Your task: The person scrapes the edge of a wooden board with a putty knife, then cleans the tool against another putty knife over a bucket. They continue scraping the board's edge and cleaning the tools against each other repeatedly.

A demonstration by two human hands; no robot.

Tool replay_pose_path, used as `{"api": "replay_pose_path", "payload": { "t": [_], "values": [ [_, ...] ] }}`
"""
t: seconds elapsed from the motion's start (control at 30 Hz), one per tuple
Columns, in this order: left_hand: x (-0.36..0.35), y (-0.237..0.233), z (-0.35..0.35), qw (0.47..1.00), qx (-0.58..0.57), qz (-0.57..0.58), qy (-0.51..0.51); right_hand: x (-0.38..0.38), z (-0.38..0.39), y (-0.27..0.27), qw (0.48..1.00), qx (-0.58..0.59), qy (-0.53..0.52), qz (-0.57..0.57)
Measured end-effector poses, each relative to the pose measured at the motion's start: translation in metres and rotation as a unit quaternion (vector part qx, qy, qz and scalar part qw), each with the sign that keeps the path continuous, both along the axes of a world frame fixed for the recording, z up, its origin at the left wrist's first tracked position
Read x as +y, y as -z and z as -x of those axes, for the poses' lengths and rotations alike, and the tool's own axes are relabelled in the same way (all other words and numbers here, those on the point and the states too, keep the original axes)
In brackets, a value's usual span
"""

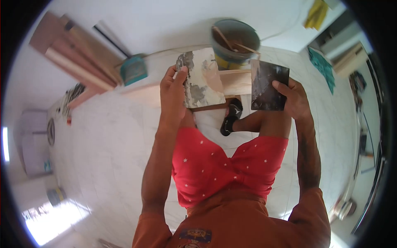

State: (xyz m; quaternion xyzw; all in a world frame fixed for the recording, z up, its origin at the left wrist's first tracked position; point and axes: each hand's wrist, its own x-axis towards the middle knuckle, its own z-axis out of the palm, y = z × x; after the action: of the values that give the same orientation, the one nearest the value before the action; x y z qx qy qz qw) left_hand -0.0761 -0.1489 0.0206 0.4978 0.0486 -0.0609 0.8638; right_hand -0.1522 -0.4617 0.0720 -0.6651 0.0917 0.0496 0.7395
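My left hand (pixel 173 89) grips a stiff rectangular piece (pixel 203 78) by its left edge, thumb on the near face. That face is off-white and pale pink with rough grey patches. In my right hand (pixel 298 99), a dark, smooth-looking rectangular sheet (pixel 266 91) is pinched at its right edge, with a greyish scuffed band on its left side. Both pieces are held up side by side over my knees, a gap between them. Behind them a pale wooden plank (pixel 235 82) shows in part.
A grey bucket (pixel 215 41) with wooden sticks inside stands by the wall. To the left are a teal dustpan (pixel 134 69) and leaning wooden boards (pixel 76 66). Yellow gloves (pixel 316 14) and a green cloth (pixel 322 68) are at upper right. White tiles (pixel 111 144) cover the floor.
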Motion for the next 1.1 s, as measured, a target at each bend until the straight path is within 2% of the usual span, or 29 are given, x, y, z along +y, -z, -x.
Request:
{"api": "replay_pose_path", "payload": {
  "t": [0.1,0.13,0.2,0.23,0.37,0.47,0.57,0.7,0.83,0.93,0.97,1.07,1.1],
  "values": [
    [-0.039,0.004,-0.039,0.994,0.011,-0.014,0.106,-0.027,0.002,-0.011,0.99,-0.009,0.021,0.141],
    [-0.05,0.002,-0.051,0.99,0.014,-0.014,0.141,-0.029,0.001,-0.02,0.971,-0.053,0.008,0.235],
    [-0.072,-0.002,-0.064,0.977,0.034,-0.044,0.208,-0.034,0.001,-0.031,0.899,-0.135,-0.033,0.416],
    [-0.081,-0.002,-0.076,0.969,0.045,-0.061,0.237,-0.045,-0.01,-0.024,0.864,-0.229,-0.05,0.445],
    [-0.109,0.011,-0.099,0.948,0.053,-0.096,0.299,-0.06,-0.029,-0.031,0.761,-0.309,-0.124,0.557],
    [-0.121,0.02,-0.108,0.942,0.03,-0.086,0.323,-0.071,-0.048,-0.025,0.708,-0.36,-0.19,0.577],
    [-0.131,0.019,-0.108,0.943,0.01,-0.133,0.304,-0.07,-0.062,-0.019,0.693,-0.364,-0.204,0.587],
    [-0.138,0.029,-0.115,0.939,0.011,-0.138,0.316,-0.074,-0.067,-0.017,0.638,-0.379,-0.231,0.629],
    [-0.135,0.031,-0.119,0.943,0.016,-0.118,0.31,-0.086,-0.074,-0.015,0.616,-0.357,-0.256,0.654],
    [-0.124,0.043,-0.136,0.958,0.025,-0.092,0.271,-0.101,-0.08,-0.012,0.7,-0.272,-0.282,0.597],
    [-0.117,0.049,-0.142,0.962,0.023,-0.095,0.255,-0.102,-0.08,-0.002,0.743,-0.231,-0.258,0.573],
    [-0.097,0.055,-0.15,0.969,0.025,-0.091,0.228,-0.103,-0.089,0.035,0.783,-0.097,-0.211,0.577],
    [-0.093,0.052,-0.151,0.97,0.03,-0.095,0.22,-0.1,-0.093,0.05,0.769,-0.108,-0.204,0.597]
  ]
}}
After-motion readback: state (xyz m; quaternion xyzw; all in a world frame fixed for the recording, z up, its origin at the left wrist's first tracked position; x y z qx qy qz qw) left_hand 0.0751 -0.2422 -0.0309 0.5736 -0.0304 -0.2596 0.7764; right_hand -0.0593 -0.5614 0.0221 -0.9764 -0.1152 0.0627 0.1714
